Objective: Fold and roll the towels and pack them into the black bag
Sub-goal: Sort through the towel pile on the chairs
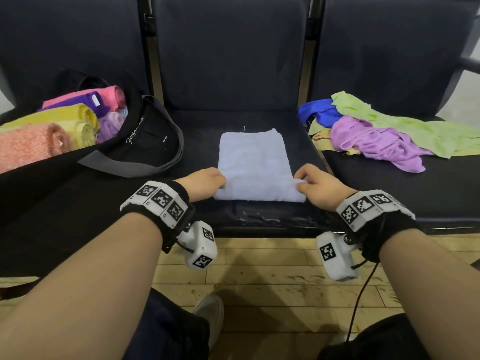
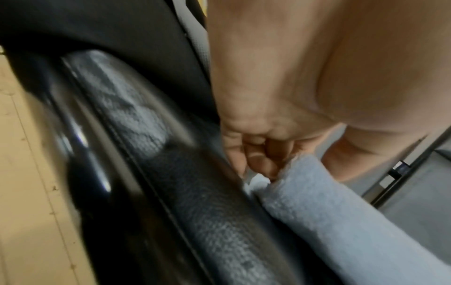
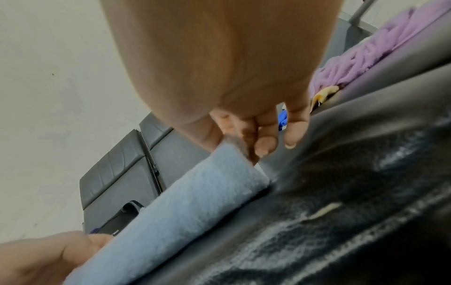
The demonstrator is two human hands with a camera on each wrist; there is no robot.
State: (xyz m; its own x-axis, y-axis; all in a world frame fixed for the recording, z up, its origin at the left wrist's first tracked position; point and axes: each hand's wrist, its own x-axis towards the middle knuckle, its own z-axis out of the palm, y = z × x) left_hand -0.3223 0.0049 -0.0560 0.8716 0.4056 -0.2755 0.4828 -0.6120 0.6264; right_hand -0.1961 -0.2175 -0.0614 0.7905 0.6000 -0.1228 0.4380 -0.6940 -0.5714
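A pale blue towel (image 1: pixel 253 162) lies folded into a long strip on the middle seat, its near end turned over into the start of a roll (image 2: pixel 341 221) (image 3: pixel 185 208). My left hand (image 1: pixel 207 184) pinches the roll's left end (image 2: pixel 258 165). My right hand (image 1: pixel 310 184) pinches its right end (image 3: pixel 244 146), thumb and fingers curled on the cloth. The black bag (image 1: pixel 145 136) sits on the left seat, open towards me, holding several rolled towels (image 1: pixel 78 118) in pink, purple, yellow and peach.
A loose heap of towels (image 1: pixel 384 131), blue, green, purple and yellow, lies on the right seat. The seat's front edge (image 1: pixel 259 219) is worn and cracked. Wooden floor (image 1: pixel 259 276) and my shoe (image 1: pixel 210 315) are below.
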